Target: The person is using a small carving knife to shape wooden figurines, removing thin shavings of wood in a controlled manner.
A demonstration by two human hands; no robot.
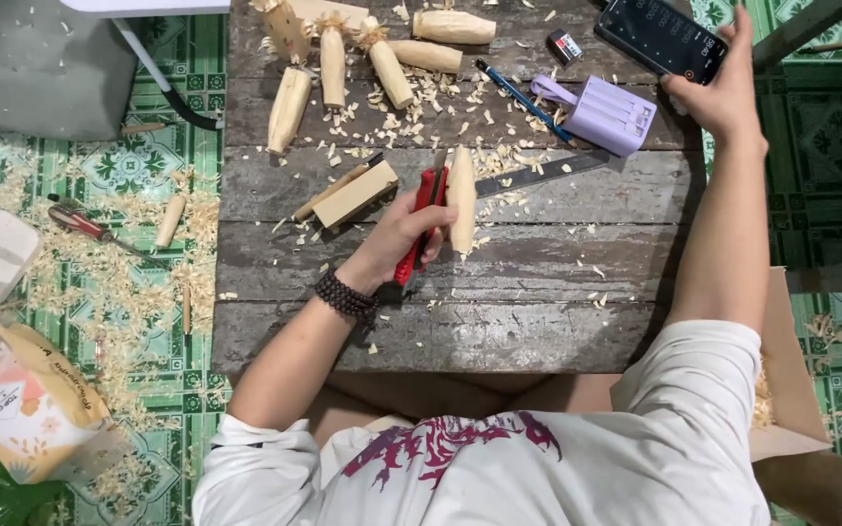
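My left hand (400,237) grips a red-handled knife (421,219) together with a pale carved wooden piece (461,198), held upright over the weathered plank table (538,292). A dark bead bracelet sits on that wrist. My right hand (723,93) is raised at the table's far right corner and holds a black phone (663,37) with a lit screen. A metal ruler (538,173) lies just behind the carved piece.
Several carved wooden pieces (331,66) lie at the table's back among shavings. A small wood block (355,193), a blue pen (523,97) and a lilac box (608,114) are there too. A red-handled tool (85,226) and a printed bag (26,404) sit on the green tiled floor, left.
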